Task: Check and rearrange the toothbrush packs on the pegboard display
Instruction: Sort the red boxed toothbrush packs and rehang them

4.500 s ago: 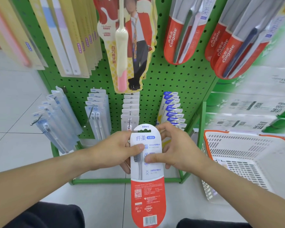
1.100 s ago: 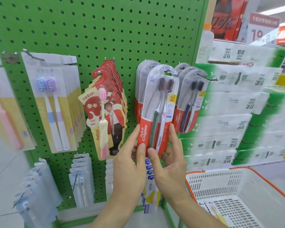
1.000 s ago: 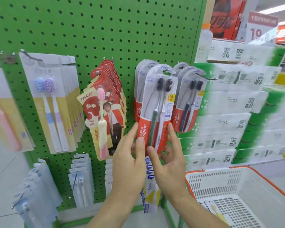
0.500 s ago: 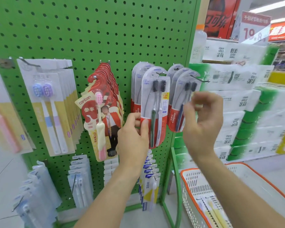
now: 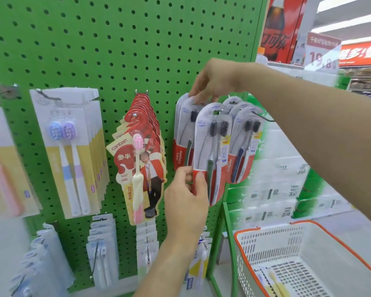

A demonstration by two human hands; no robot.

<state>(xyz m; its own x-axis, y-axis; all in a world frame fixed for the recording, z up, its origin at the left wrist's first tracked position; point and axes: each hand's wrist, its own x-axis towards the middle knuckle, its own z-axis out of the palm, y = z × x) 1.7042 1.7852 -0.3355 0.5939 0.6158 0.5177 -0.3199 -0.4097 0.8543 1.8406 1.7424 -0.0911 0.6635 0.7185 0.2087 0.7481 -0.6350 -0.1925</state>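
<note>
- The front Colgate pack point(image 5: 212, 151), a two-brush blister with a red foot, is hanging tilted in front of the pegboard point(image 5: 116, 39), a little right of centre, its top near the hook and its foot swung toward 6 o'clock.
- The left hand point(image 5: 185, 202) is pinching the pack's lower left edge, thumb lying on the red front and fingers curling behind it.
- The right hand point(image 5: 214, 82) is reaching in from 3 o'clock and sitting at the pack's 12 o'clock; its fingertips are curling down onto the rounded tops of the Colgate packs behind point(image 5: 183, 133). Whether they are pinching a card or only touching it, I cannot tell.
- A second Colgate stack point(image 5: 243, 144) is hanging just beside the held pack at its 3 o'clock, on a dark wire hook point(image 5: 263, 117) jutting out toward the camera.
- At the held pack's 9 o'clock a row of red canban packs point(image 5: 137, 168) is hanging, each showing one pink-and-cream brush.
- Farther toward 9 o'clock, white-and-yellow twin packs point(image 5: 71, 151) are hanging in a deep row.
- Below these, toward 7 o'clock, several rows of smaller pale packs point(image 5: 103, 249) are filling the lower pegs.
- At 5 o'clock a white basket point(image 5: 270, 243) with an orange rim is standing on the floor, near the display's foot.
- At 3 o'clock, stacked green-and-white boxes point(image 5: 287, 179) are appearing blurred.
</note>
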